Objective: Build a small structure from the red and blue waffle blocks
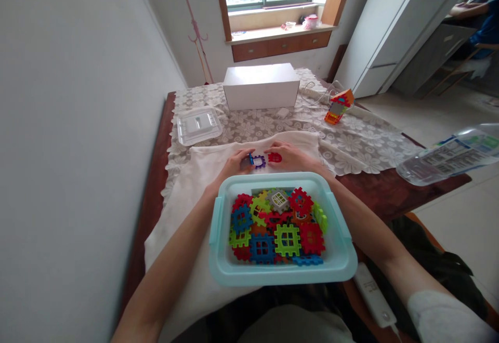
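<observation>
Beyond the light-blue tub, my left hand (235, 163) closes its fingers round a blue interlocking building piece (251, 159) that stands on edge. A purple notched square piece (259, 161) adjoins it; whether the two are joined I cannot tell. Just to the right, my right hand (286, 155) has its fingertips on a red notched piece (275, 157) with openings in it. A narrow gap lies between the purple and red pieces. The tub (283, 275) stands between my forearms, filled with several red, blue, green, orange and grey pieces.
A white cloth (187, 218) lies under my hands. Further back are a clear lid (199, 126), a white box (262, 91) and a small assembled house (338, 108). At right lies a plastic bottle (452, 153); a white power strip (375, 296) sits low. Someone sits far right.
</observation>
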Demonstrator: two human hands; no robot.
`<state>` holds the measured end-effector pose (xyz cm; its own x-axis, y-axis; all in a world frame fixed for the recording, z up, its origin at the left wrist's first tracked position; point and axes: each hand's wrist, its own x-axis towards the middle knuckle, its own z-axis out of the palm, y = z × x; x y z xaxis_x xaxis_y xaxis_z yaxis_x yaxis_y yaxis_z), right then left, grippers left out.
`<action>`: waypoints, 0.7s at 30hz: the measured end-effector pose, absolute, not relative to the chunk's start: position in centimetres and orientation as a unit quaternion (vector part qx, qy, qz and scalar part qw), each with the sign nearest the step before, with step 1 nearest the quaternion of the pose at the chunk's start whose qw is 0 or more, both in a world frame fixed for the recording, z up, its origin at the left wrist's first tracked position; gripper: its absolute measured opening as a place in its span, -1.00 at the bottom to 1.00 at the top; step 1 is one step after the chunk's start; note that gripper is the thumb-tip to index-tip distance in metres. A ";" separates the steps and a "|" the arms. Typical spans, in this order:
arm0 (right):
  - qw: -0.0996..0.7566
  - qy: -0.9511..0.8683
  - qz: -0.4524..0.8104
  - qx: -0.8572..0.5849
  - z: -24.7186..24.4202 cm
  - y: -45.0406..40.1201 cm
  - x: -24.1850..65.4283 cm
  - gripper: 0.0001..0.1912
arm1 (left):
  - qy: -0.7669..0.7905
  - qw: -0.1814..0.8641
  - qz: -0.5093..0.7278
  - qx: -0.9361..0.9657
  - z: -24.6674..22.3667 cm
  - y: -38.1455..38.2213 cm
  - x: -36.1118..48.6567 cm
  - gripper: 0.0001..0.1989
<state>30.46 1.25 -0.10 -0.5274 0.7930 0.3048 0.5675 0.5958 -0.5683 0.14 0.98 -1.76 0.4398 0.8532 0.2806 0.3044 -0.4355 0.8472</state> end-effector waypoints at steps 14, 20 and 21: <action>0.397 -0.783 0.298 -0.376 -0.1 0.5 29.5 -0.65 | 0.379 0.358 0.391 0.758 -2.4 1.1 0.5 -0.38; 0.383 -0.777 0.298 -0.401 -0.6 0.7 29.5 -0.54 | 0.370 0.375 0.399 0.750 -2.4 1.2 0.4 -0.38; 0.381 -0.775 0.299 -0.406 -0.6 0.7 29.4 -0.54 | 0.369 0.375 0.402 0.749 -2.4 1.2 0.4 -0.38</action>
